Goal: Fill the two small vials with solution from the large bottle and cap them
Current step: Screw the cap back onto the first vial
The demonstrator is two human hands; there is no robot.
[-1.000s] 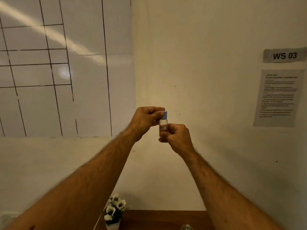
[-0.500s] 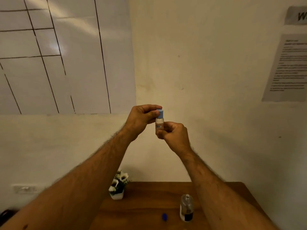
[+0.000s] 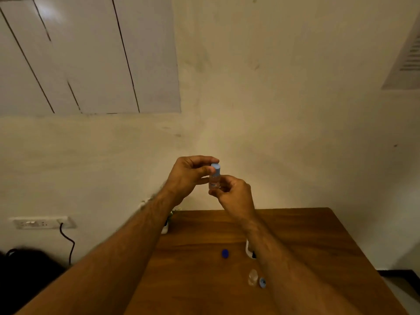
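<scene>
I hold a small clear vial (image 3: pixel 214 183) upright in the air above the far edge of the wooden table (image 3: pixel 306 237). My right hand (image 3: pixel 235 196) pinches the vial's body from below. My left hand (image 3: pixel 189 176) has thumb and fingers closed around its light blue cap (image 3: pixel 216 168). On the table a second small vial (image 3: pixel 252 277) stands uncapped, with a light blue cap (image 3: pixel 262 282) lying beside it. The large bottle (image 3: pixel 249 250) is mostly hidden behind my right forearm. A dark blue cap (image 3: pixel 225 253) lies left of it.
A small white pot with a plant (image 3: pixel 165 226) sits at the table's far left corner, mostly behind my left forearm. A wall socket (image 3: pixel 41 222) with a black cable is on the left wall. A dark bag (image 3: pixel 25 267) lies below it.
The camera has tilted down, so more of the table, the second vial and its cap have come into sight. Both hands keep their hold on the vial and cap.
</scene>
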